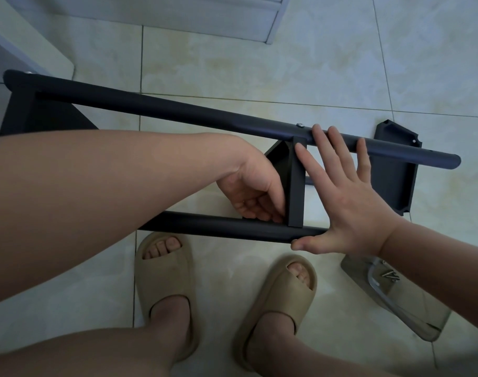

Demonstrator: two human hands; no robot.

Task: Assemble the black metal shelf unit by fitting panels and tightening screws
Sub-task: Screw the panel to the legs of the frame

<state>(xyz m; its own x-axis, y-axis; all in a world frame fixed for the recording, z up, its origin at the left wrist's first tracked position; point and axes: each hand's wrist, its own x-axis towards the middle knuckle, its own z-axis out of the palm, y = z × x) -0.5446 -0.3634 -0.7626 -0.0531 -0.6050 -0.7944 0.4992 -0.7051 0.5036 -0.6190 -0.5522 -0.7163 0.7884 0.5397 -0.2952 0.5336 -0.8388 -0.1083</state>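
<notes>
The shelf frame is lying on its side across the tiled floor (259, 63), in front of the person's sandals (164, 281).

A far tube (178, 110) and a near tube (219, 227) are running left to right. A cross panel (296, 186) is sitting between them, and a screw (300, 125) is showing on the far tube just above it.

The left hand (254, 194) is pressing against the cross panel's left face at the near tube, fingers curled. Whether they are pinching anything cannot be told.

The right hand (349, 197) is lying flat, fingers straight and spread. Its fingertips are touching the far tube and its thumb the near tube's end, and it is grasping nothing.

A loose panel (395, 172) is lying on the floor behind the far tube's right end. A clear bag (395, 300) with screws in it is lying near the right sandal.
</notes>
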